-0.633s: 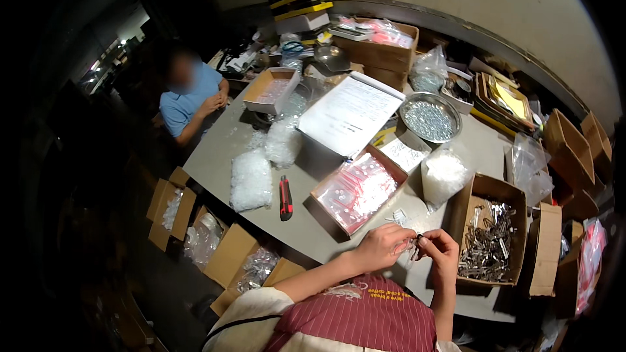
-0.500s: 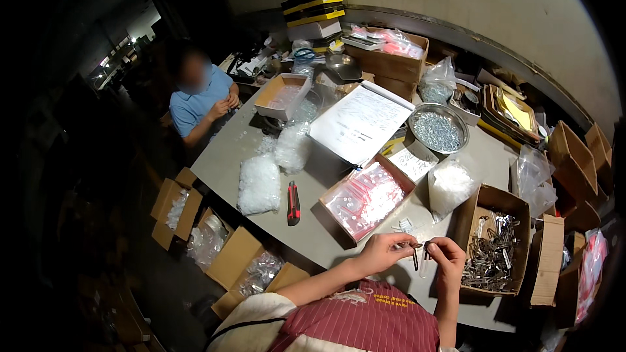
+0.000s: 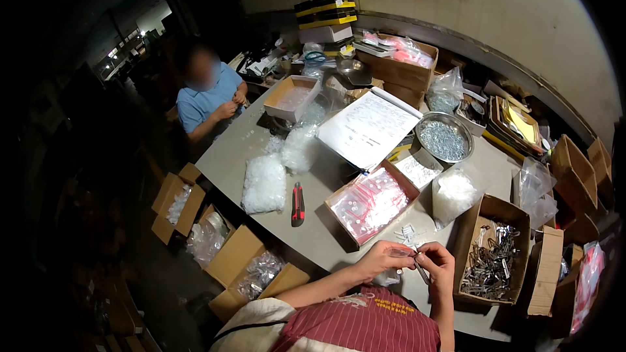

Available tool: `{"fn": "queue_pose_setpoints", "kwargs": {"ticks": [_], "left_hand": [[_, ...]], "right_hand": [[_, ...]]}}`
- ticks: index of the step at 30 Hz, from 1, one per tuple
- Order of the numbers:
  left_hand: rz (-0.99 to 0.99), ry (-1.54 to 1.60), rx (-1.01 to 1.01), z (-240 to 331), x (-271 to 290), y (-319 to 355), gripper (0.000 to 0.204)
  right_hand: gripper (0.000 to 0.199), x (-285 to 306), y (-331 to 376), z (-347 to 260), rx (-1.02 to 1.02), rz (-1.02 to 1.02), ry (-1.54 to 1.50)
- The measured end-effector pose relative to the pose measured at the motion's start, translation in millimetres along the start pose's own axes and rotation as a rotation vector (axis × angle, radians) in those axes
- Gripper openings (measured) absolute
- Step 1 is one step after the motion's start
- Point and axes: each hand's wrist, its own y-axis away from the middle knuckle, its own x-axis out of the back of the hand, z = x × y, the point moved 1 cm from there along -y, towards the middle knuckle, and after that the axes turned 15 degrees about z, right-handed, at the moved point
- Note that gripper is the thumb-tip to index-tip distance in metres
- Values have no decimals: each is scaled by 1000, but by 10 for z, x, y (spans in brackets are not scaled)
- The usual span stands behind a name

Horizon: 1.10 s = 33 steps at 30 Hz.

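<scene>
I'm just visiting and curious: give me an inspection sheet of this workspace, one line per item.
Surface: grey table, crowded, with loose small pieces near the hands.
Job's things: small metal piece at the fingertips; cardboard box of metal pieces at the right; box of clear and red packets ahead.
Clutter: red and black utility knife, written sheets, bag of white pieces.
Grippers: bare hands; right hand pinches the metal piece; left hand meets it, its own hold unclear.
Cables: nothing seen.
Surroundings: person in blue across the corner; open cartons at lower left.
</scene>
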Motion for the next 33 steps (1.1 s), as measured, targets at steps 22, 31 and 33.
{"fn": "queue_pose_setpoints", "kwargs": {"ticks": [22, 31, 33], "left_hand": [[327, -838, -637, 243, 233, -33, 26], [281, -867, -723, 306, 134, 14, 25], [219, -889, -739, 251, 127, -5, 24]], "right_hand": [[14, 12, 29, -255, 205, 91, 265], [11, -304, -10, -600, 605, -199, 645], [10, -315, -30, -581, 599, -259, 689]]}}
